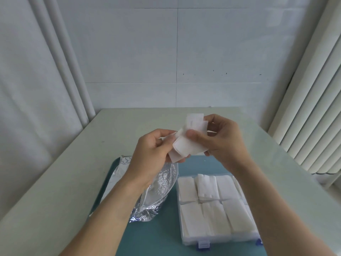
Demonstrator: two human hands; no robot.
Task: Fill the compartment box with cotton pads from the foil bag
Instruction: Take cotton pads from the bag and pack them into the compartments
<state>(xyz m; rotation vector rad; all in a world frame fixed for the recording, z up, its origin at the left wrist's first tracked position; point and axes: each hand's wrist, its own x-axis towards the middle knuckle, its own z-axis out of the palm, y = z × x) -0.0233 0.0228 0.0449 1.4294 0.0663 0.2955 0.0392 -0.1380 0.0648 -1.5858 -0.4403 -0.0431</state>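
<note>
Both hands are raised above the tray and hold a loose bunch of white rectangular cotton pads (186, 143) between them. My left hand (153, 150) grips the bunch's lower left side. My right hand (221, 137) pinches it from the right, thumb across the front. Below them, the clear compartment box (217, 239) lies open on the tray's right half, its compartments packed with white pads. The silver foil bag (162, 183) lies to the box's left, mouth open, partly hidden by my left forearm.
A teal tray (156, 235) carries the bag and the box on a pale table (55, 191). The table stands against a tiled wall, with curtains at left and a ribbed white panel at right.
</note>
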